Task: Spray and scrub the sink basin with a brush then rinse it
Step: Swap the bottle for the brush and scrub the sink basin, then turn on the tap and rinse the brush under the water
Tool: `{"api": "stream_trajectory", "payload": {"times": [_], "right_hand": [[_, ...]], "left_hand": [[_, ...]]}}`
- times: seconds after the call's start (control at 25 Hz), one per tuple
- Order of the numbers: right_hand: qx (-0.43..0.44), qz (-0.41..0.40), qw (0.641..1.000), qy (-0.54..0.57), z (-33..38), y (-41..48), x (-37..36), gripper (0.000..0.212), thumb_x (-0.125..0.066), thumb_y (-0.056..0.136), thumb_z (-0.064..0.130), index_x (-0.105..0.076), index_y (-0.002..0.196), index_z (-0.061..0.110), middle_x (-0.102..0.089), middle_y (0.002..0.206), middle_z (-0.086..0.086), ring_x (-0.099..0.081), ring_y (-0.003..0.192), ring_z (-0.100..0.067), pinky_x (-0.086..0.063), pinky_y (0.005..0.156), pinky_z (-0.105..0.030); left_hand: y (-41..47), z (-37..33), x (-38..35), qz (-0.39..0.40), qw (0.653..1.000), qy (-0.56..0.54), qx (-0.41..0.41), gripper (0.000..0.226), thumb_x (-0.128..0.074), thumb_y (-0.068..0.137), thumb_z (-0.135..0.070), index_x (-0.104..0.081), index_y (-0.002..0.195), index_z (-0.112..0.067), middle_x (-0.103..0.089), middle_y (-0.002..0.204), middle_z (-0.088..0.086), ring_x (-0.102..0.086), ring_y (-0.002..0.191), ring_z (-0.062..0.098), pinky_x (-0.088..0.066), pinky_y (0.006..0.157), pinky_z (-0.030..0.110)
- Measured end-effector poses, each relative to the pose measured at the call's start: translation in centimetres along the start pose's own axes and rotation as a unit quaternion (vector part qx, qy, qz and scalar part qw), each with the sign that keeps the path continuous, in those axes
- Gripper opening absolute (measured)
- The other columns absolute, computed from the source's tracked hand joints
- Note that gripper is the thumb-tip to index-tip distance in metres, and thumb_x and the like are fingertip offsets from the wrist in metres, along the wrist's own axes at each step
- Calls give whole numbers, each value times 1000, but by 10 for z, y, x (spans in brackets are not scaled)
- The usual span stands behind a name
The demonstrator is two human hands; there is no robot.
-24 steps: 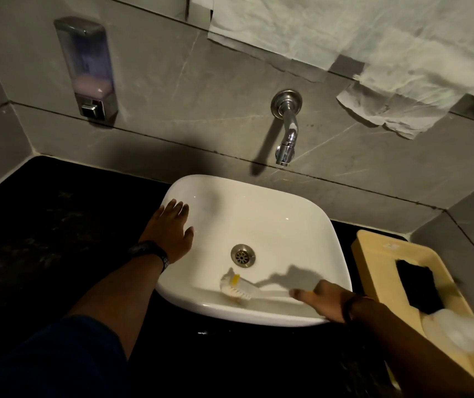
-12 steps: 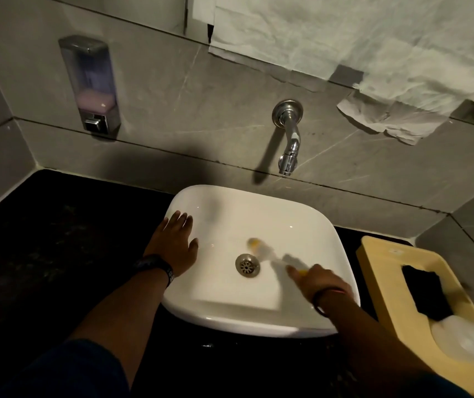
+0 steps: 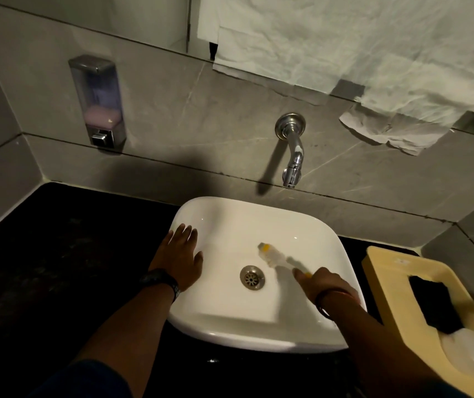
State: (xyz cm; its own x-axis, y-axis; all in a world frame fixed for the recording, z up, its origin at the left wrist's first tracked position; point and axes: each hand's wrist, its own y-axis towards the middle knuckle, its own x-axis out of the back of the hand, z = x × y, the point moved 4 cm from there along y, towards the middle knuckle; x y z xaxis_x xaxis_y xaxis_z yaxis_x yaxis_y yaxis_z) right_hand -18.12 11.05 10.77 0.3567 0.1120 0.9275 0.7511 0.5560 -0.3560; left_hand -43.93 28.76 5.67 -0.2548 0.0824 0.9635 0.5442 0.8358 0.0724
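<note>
Nearest, two bare forearms reach in over a dark, dull, speckled counter (image 3: 57, 254). The left hand (image 3: 179, 258), a dark band at its wrist, lies flat with fingers spread on the smooth rim of the sink basin (image 3: 258, 337) at its 9 o'clock side. The right hand (image 3: 320, 284), a thin bangle at the wrist, is curled tight around the handle of a brush (image 3: 273, 255) at about 4 o'clock from the drain. The brush head, pale bristles with a yellow tip, is blurred and angled toward 10 o'clock, low over the basin floor just past the round metal drain (image 3: 252, 277). The basin is glossy white, a rounded square. At 3 o'clock sits a matte yellow tray (image 3: 388, 271) holding a black block. Beyond, at 12 o'clock, a chrome tap (image 3: 292, 150) curves from grey veined tile; at 10 o'clock, a clear soap dispenser (image 3: 98, 101). Crumpled paper (image 3: 345, 44) hangs above.
</note>
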Motion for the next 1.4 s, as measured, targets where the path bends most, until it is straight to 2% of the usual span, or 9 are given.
{"api": "stream_trajectory", "payload": {"times": [0.2,0.32,0.4,0.56,0.76,0.92,1.12,1.28,1.4], "right_hand": [[-8,250,968,4,-7,-21,-5,71,-49,57,87,-44,58,16,-38,40,-2,-29,32,-18,-26,43,-21],[18,204,974,99,-2,-24,17,67,-52,58,84,-30,51,21,-28,40,1,-19,32,-17,-17,42,-20],[1,143,973,182,-5,-20,47,68,-52,59,84,-26,45,23,-24,41,1,-15,33,-17,-15,43,-20],[7,96,960,263,-26,-7,94,71,-49,56,88,-28,41,22,-26,43,-1,-16,36,-17,-16,44,-23],[35,147,952,264,-25,-2,88,71,-49,56,88,-34,42,20,-29,42,-1,-20,35,-17,-17,45,-25],[61,178,951,245,-32,31,106,69,-49,57,88,-36,44,21,-29,44,-2,-20,35,-17,-18,42,-22],[71,231,944,226,-43,48,121,69,-47,58,87,-37,43,21,-30,43,0,-21,35,-15,-16,42,-22],[84,239,946,205,-40,49,139,66,-51,68,82,-39,46,20,-29,42,2,-22,33,-13,-15,40,-22],[184,110,971,106,-27,43,157,50,-51,78,72,-48,60,25,-39,48,7,-33,39,-8,-25,41,-22]], "left_hand": [[-2,1,-2,19,1000,25,-4,60,-35,91,-38,-22,144,-13,-18,157,9,-8,146,25,-5,118,42],[11,-23,21,-22,992,-125,-15,50,-43,92,-34,-38,138,-15,-32,152,11,-22,142,27,-15,118,39],[44,-66,59,-93,941,-326,-13,35,-49,92,-28,-54,124,-14,-53,135,12,-45,127,28,-33,108,36],[108,-164,125,-24,796,-602,60,30,-41,96,-24,-63,108,-8,-66,109,14,-57,101,27,-42,88,31],[109,-168,109,28,781,-621,61,28,-35,98,-17,-60,88,-11,-60,87,13,-50,83,21,-36,75,29],[124,-179,100,74,707,-698,91,33,-35,98,-23,-63,81,-19,-66,73,3,-57,69,16,-44,67,32],[131,-165,115,-7,803,-579,139,18,-53,92,-31,-66,90,-19,-67,83,4,-61,74,15,-49,57,24],[116,-167,131,-17,847,-525,83,6,-71,78,-32,-67,83,-31,-71,79,-4,-68,77,15,-52,52,20],[119,-170,135,-5,868,-489,84,21,-74,77,-24,-69,97,-22,-71,85,-4,-66,80,9,-49,57,18]]}}
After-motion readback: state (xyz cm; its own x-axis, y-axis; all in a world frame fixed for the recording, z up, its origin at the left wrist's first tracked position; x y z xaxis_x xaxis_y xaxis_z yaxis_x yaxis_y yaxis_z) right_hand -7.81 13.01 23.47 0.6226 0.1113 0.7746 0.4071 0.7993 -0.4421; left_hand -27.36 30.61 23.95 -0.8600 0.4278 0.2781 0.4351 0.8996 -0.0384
